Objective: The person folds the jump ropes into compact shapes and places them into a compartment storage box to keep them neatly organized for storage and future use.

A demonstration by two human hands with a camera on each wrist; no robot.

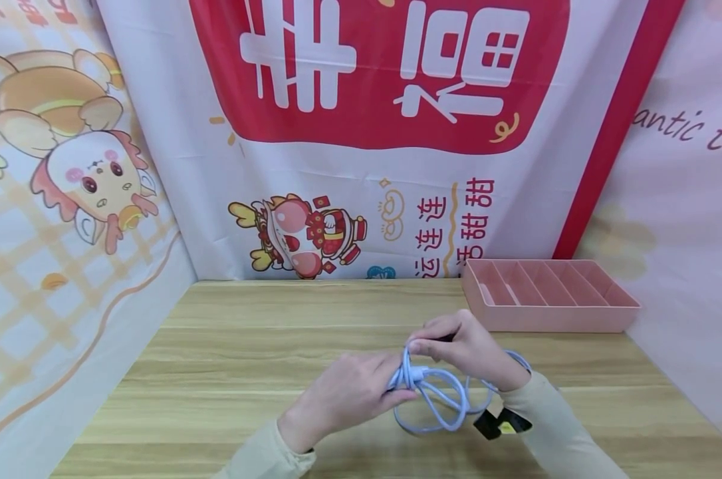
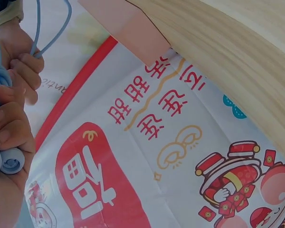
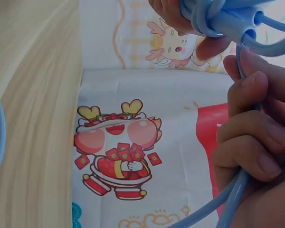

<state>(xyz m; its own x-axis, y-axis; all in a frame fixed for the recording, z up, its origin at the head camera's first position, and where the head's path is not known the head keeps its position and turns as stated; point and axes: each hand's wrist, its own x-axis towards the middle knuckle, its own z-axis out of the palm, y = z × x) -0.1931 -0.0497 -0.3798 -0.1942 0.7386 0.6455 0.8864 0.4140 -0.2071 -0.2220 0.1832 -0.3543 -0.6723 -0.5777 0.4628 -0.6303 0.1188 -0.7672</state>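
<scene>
A light-blue jump rope [image 1: 451, 403] is held between both hands above the wooden table. In the left hand [image 1: 355, 386] sit its two handles [image 3: 228, 21], side by side, with cord wound around them. Their rounded ends [image 2: 12, 160] show below the fingers in the left wrist view. Close by on the right, the right hand [image 1: 463, 346] pinches a stretch of the cord [image 3: 235, 199] near the wound part, its fingers curled. Loose loops of cord hang under the hands and past the right wrist.
A pink divided box [image 1: 564, 318] stands at the table's back right corner. Printed cloth [image 1: 361, 199] walls off the back and both sides of the wooden table [image 1: 247, 346]. A black strap piece [image 1: 501, 424] hangs at the right sleeve.
</scene>
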